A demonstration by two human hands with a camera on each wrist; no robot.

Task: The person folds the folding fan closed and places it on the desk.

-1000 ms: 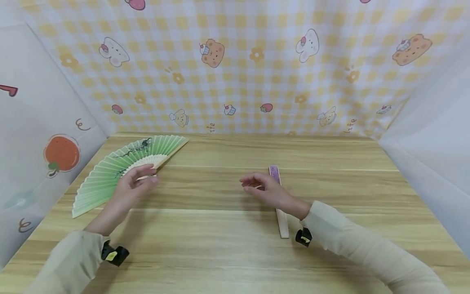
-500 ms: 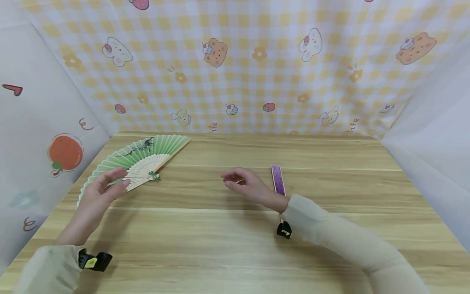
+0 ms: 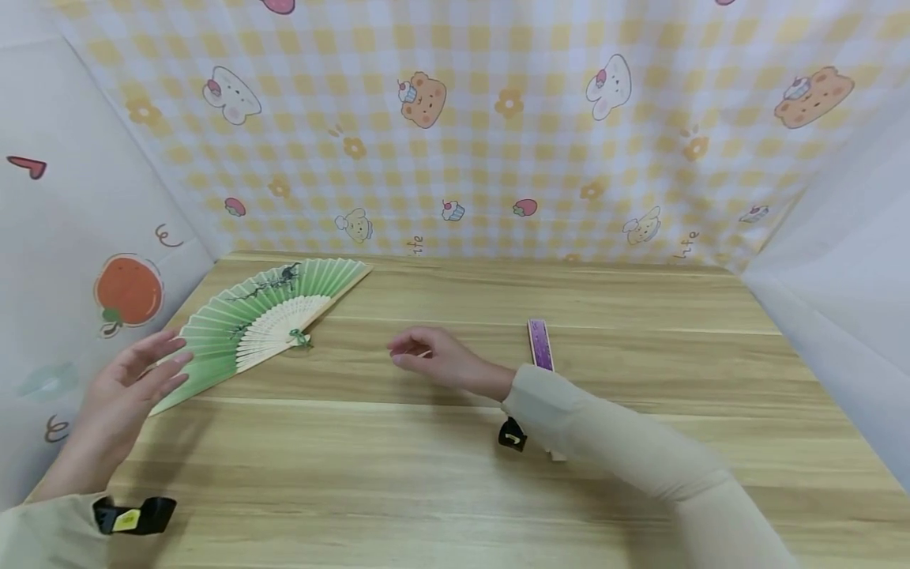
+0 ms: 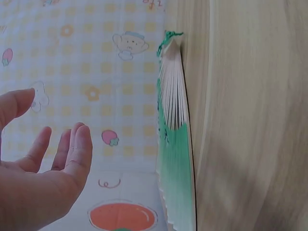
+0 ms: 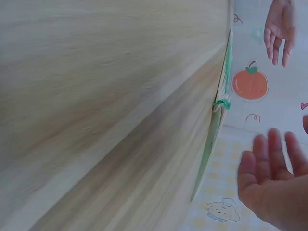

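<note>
the green fan (image 3: 252, 320) lay spread open and flat on the wooden surface (image 3: 455, 490), toward its far left corner, with its pale ribs meeting at a pivot tied with a small green tassel (image 3: 301, 340). the left hand (image 3: 124, 387) hovered just beside the fan's near left edge, its grip wide, fingers straight and spread, holding nothing; in the left wrist view the fingers (image 4: 72, 144) stood clear of the fan (image 4: 174, 144), with air between them. the right hand (image 3: 434, 359) hung low over the middle of the surface, to the right of the tassel and apart from it, its grip loose, fingers relaxed and lightly bent, holding nothing. in the right wrist view its fingers (image 5: 274, 159) were held out toward the fan's edge (image 5: 216, 125) without touching it. a folded purple fan (image 3: 540, 348) lay closed on the surface behind the right forearm, partly hidden by the beige sleeve (image 3: 611, 442). a checked yellow backdrop (image 3: 498, 134) with cartoon animals stood behind the surface.
</note>
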